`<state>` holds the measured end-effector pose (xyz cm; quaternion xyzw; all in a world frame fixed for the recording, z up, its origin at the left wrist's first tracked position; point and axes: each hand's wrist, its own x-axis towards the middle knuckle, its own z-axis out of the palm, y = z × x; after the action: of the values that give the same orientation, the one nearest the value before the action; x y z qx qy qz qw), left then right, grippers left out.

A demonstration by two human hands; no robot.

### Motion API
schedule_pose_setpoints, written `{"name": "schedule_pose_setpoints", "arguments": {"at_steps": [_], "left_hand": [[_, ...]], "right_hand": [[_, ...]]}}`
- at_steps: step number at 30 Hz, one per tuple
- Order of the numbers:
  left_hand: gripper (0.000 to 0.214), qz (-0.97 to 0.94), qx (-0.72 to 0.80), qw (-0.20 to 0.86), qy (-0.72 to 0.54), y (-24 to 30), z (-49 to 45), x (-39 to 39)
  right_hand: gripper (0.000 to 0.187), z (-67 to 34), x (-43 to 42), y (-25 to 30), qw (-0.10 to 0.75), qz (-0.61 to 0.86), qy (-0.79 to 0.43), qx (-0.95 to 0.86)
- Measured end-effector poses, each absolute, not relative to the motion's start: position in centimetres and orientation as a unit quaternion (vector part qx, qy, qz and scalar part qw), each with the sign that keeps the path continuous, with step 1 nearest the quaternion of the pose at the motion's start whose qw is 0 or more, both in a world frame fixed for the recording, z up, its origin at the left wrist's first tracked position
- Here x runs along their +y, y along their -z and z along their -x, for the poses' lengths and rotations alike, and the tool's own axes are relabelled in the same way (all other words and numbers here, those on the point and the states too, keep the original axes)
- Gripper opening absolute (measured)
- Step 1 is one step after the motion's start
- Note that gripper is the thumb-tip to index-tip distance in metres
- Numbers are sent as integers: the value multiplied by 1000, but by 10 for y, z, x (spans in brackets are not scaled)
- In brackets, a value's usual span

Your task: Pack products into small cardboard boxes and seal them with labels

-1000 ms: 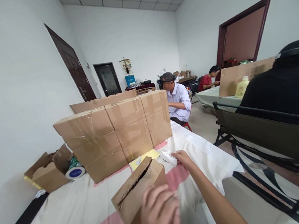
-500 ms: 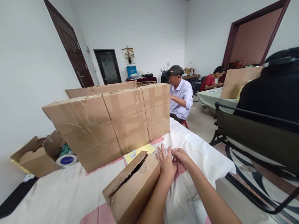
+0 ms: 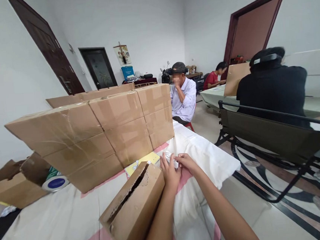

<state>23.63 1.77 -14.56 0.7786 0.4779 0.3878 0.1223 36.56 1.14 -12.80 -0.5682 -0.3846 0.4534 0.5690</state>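
- Brown cardboard box (image 3: 141, 207), slit raggedly along its top, lies near, left of the hands on the pale cloth (image 3: 204, 146).
- Left hand (image 3: 171, 174): fingers spread over the white object's left part.
- Right hand (image 3: 188, 163): thumb and forefinger pinching its right edge.
- White object (image 3: 176, 164): small, smooth, between both hands; fingers hide its full shape.
- Yellow sheet (image 3: 154, 157), just beyond the box.
- Taped carton stack (image 3: 127, 126), farther left.

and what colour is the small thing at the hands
White: the small thing is partly covered, but its white shows in the head view.
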Motion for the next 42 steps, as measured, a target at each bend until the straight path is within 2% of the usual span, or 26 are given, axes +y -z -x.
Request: {"name": "schedule_pose_setpoints", "arguments": {"at_steps": [12, 18, 38, 42], "left_hand": [[57, -781, 497, 131, -354, 149, -236, 22], [63, -782, 505, 145, -336, 150, -234, 26], [59, -771, 516, 137, -347, 141, -234, 20], [65, -770, 516, 136, -349, 143, -234, 23]], "right_hand": [[45, -363, 10, 143, 599, 561, -406, -402], [42, -363, 13, 146, 593, 577, -391, -402], [43, -365, 9, 131, 597, 532, -485, -354], [41, -366, 9, 130, 598, 534, -483, -351]]}}
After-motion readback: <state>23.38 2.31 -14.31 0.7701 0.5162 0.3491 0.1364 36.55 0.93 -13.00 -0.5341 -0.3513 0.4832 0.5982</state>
